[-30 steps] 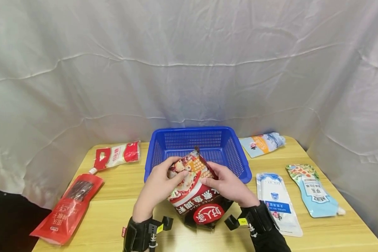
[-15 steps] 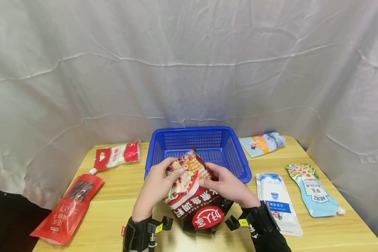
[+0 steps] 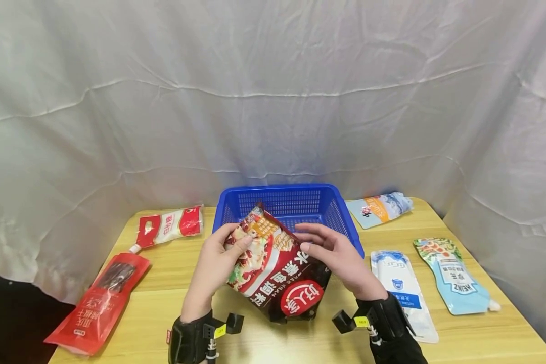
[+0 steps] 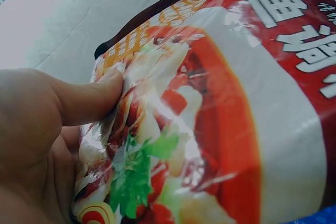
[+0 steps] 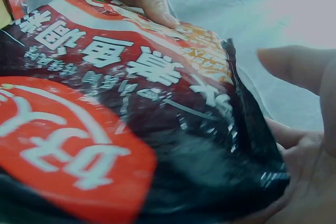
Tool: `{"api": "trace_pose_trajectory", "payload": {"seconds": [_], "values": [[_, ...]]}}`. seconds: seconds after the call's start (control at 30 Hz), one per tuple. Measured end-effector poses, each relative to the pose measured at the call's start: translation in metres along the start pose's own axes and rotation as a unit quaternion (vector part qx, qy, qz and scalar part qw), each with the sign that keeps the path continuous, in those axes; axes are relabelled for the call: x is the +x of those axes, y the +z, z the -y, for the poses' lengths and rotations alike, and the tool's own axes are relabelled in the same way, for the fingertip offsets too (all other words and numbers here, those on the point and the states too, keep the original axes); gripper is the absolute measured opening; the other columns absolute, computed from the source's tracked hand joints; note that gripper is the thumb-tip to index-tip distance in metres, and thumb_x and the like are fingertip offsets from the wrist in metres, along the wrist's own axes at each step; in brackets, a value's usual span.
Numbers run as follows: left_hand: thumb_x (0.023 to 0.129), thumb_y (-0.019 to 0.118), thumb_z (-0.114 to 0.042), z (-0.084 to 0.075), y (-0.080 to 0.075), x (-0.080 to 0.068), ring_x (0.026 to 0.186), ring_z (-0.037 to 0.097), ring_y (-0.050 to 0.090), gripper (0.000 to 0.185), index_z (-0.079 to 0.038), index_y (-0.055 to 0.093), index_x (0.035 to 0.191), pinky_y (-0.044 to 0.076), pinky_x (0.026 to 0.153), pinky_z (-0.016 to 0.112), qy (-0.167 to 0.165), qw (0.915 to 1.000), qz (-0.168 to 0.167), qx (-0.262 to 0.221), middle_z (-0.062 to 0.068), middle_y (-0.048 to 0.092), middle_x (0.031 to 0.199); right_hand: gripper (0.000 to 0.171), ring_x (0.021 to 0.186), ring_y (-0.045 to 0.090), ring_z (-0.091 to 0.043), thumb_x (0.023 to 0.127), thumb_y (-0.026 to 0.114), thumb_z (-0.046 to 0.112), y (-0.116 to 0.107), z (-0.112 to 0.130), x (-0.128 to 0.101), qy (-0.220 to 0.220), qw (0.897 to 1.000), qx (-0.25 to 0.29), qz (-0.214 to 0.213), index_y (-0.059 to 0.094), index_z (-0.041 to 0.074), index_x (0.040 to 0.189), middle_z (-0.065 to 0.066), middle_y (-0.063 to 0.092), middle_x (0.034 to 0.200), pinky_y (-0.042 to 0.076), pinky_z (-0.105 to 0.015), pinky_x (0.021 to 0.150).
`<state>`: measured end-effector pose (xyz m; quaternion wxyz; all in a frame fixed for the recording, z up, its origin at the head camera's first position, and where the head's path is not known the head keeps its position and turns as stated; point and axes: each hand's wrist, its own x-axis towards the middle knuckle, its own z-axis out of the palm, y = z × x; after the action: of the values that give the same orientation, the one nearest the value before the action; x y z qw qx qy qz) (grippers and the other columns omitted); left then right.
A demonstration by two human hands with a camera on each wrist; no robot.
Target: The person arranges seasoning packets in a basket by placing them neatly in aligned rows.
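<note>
A dark red seasoning packet (image 3: 284, 268) with a food picture and white characters is held tilted in front of the blue basket (image 3: 277, 187). My left hand (image 3: 216, 268) pinches its upper left edge, thumb on the printed face; in the left wrist view the thumb (image 4: 89, 95) lies on the picture. At the packet's right edge is my right hand (image 3: 346, 260). Its thumb (image 5: 299, 69) stands apart from the packet in the right wrist view. The other right fingers lie partly behind the packet, and whether they touch it is hidden.
To the left on the wooden table (image 3: 164, 303) lie a red pouch (image 3: 102, 303) and a red-and-white spouted pouch (image 3: 170, 226). On the right are a white salt bag (image 3: 398, 288), a light blue spouted pouch (image 3: 457, 280) and a blue-orange packet (image 3: 379, 209). Grey curtains surround the table.
The seasoning packet has shifted up and left with my left hand and turned slightly. My right hand has loosened and drawn right, its thumb coming off the packet's face.
</note>
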<state>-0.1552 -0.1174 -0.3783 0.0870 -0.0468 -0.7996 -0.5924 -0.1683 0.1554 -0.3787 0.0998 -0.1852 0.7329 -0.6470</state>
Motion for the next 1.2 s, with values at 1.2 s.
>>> {"api": "trace_pose_trajectory", "payload": {"seconds": [1.2], "values": [[0.106, 0.061, -0.021, -0.006, 0.017, 0.004, 0.083, 0.011, 0.065, 0.033, 0.005, 0.063, 0.127, 0.057, 0.067, 0.022, -0.059, 0.9801, -0.117, -0.149, 0.016, 0.068, 0.104, 0.055, 0.101, 0.073, -0.024, 0.093, 0.079, 0.019, 0.017, -0.009, 0.009, 0.078, 0.982, 0.116, -0.124, 0.054, 0.007, 0.141, -0.014, 0.071, 0.123, 0.063, -0.041, 0.080]]}}
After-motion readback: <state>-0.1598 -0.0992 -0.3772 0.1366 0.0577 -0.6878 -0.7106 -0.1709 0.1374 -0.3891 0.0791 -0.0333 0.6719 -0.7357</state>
